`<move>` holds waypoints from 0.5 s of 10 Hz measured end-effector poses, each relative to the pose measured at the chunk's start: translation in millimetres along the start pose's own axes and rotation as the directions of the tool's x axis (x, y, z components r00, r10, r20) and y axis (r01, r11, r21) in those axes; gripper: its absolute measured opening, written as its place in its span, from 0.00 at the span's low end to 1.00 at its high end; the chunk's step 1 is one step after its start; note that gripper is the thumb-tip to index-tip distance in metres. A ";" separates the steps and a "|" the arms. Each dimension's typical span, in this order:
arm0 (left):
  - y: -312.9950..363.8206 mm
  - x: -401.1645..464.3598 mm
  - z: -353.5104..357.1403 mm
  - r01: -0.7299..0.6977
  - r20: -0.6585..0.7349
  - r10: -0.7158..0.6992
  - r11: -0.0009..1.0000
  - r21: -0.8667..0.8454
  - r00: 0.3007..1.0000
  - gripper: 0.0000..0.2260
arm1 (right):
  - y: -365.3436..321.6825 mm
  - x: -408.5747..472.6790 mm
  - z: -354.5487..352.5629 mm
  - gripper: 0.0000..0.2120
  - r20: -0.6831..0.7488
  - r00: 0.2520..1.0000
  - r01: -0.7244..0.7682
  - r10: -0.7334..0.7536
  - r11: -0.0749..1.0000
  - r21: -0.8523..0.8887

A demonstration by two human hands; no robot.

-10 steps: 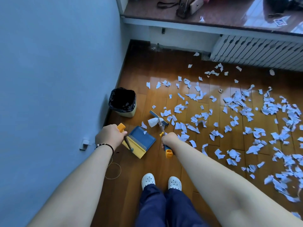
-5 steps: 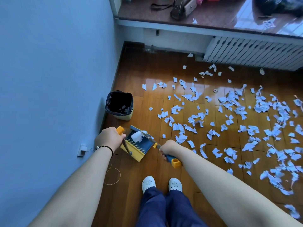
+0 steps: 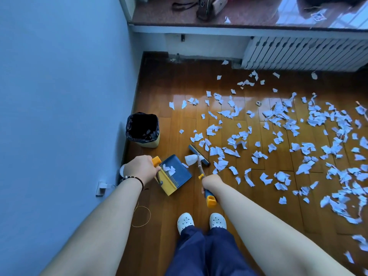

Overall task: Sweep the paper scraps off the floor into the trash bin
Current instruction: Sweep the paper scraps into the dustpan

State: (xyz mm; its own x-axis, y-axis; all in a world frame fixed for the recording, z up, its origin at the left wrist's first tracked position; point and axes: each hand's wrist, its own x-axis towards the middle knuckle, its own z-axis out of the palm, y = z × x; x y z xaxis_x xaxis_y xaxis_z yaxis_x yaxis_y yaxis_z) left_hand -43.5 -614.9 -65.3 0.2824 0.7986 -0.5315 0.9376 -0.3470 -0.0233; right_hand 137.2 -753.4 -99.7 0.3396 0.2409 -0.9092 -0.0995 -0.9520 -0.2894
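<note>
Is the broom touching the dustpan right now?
Apart. The head view shows bare wooden floor between the broom head and the dustpan lip.

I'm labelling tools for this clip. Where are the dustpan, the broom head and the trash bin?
dustpan [image 3: 180,171], head view, on its blue tray.
broom head [image 3: 199,155], head view, on its dark blue bar.
trash bin [image 3: 149,144], head view, on its pale wall.

Home rm (wood floor [image 3: 179,82], radiator [image 3: 304,54], windowsill [image 3: 249,18]).
</note>
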 end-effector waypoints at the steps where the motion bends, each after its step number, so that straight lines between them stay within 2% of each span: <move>1: 13.7 4.1 -0.9 -0.011 -0.006 0.011 1.000 0.010 1.000 0.16 | 10.0 -0.9 -3.5 0.11 0.082 0.986 -0.154 0.146 0.982 0.106; 2: 15.5 7.4 -2.1 -0.001 -0.006 0.001 1.000 0.004 1.000 0.16 | 21.9 3.9 -17.7 0.09 0.218 0.955 -0.230 0.200 0.965 0.123; 3: 11.3 5.6 -6.3 0.011 -0.013 -0.011 1.000 -0.021 1.000 0.15 | 19.9 -12.8 -27.1 0.09 0.213 0.958 -0.240 0.191 0.942 0.236; 4: 9.2 1.0 -11.9 0.007 -0.010 -0.007 1.000 0.002 1.000 0.16 | 19.2 -13.1 -18.2 0.06 0.169 0.967 -0.231 0.192 0.939 0.256; 5: 11.4 -0.7 -10.5 0.004 -0.008 -0.004 1.000 0.011 1.000 0.16 | 19.4 -7.3 -9.0 0.10 0.072 0.992 -0.117 0.106 0.978 0.174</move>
State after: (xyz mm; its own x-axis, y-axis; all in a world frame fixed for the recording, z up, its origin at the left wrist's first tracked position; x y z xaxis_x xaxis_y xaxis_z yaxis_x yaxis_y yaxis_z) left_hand -30.9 -614.2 -56.4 0.2805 0.8040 -0.5244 0.9365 -0.3490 -0.0343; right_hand 141.1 -775.4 -95.9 0.2594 0.1511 -0.9539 -0.3002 -0.9262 -0.2283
